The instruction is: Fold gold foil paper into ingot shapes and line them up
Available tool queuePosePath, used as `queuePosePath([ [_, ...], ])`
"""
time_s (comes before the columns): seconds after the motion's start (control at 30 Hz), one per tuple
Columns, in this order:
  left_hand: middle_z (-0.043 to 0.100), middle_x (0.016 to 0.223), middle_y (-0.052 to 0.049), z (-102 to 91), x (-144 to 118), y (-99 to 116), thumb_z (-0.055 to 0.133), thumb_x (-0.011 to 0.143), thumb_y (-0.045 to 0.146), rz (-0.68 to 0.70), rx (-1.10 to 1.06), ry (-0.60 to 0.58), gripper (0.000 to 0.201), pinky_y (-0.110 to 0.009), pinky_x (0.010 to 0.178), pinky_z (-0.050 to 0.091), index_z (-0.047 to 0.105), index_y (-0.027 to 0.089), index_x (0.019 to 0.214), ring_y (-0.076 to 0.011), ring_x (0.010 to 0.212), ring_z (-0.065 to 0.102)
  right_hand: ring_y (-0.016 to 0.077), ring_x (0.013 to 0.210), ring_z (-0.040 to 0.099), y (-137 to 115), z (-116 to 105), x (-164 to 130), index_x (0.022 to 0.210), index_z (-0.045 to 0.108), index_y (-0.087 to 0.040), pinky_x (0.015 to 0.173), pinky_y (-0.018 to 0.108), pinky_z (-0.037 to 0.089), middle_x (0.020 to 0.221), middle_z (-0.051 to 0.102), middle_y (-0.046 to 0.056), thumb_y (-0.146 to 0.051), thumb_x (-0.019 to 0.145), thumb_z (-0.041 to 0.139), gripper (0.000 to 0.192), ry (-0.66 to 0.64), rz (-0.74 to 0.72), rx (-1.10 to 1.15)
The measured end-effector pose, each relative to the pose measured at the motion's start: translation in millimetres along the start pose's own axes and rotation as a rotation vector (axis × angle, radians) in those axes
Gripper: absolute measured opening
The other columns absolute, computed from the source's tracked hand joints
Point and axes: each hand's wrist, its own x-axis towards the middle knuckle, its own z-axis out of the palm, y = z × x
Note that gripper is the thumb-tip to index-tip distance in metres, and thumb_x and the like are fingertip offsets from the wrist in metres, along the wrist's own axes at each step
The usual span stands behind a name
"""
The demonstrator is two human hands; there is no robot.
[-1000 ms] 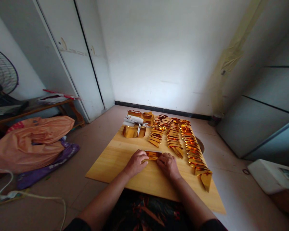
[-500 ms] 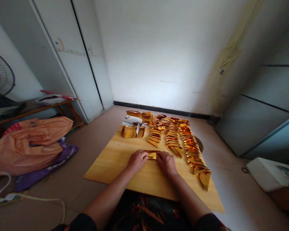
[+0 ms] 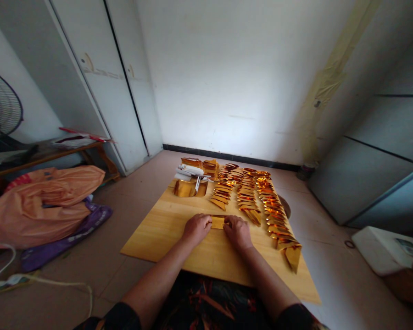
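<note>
1. Both grips pinch one gold foil piece [image 3: 218,222]: left hand [image 3: 196,228] on its left end, right hand [image 3: 237,230] on its right.
2. It lies flat on the wooden bench [image 3: 165,229], near rows of folded gold pieces [image 3: 258,201].

A low wooden board [image 3: 165,231] sits on the tiled floor [image 3: 131,192]. Three rows of folded gold foil pieces [image 3: 258,197] run from its far edge down toward the near right corner, overlapping one another. At the far left lie a flat gold sheet stack [image 3: 189,188] and a white bundle [image 3: 190,171]. One small gold piece [image 3: 218,222] rests near the middle, pressed between two hands.
</note>
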Motion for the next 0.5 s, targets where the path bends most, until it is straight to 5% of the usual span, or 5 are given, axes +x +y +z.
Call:
queuePosePath([
  [0.23, 0.067, 0.089, -0.002, 0.6, -0.7, 1.8, 0.055, 0.082, 0.017, -0.01, 0.046, -0.022, 0.01, -0.026, 0.076, 0.042, 0.063, 0.022, 0.086, -0.0166, 0.087, 0.059, 0.0163, 0.084, 0.058, -4.1, -3.7, 1.7, 0.087, 0.065, -0.022, 0.072, 0.026, 0.031, 0.083, 0.067, 0.001, -0.018, 0.08, 0.053, 0.014, -0.056, 0.055, -0.026],
  [0.5, 0.06, 0.089, -0.004, 0.5, -5.8, 5.0, 0.052, 0.085, 0.018, 0.06, 0.165, 0.09, 0.011, -0.027, 0.077, 0.041, 0.061, 0.021, 0.08, -0.0178, 0.089, 0.053, 0.0155, 0.091, 0.053, -3.4, -4.9, -4.3, 0.086, 0.066, -0.021, 0.072, 0.024, 0.029, 0.096, 0.061, 0.004, -0.02, 0.084, 0.054, 0.012, -0.005, -0.013, -0.034],
])
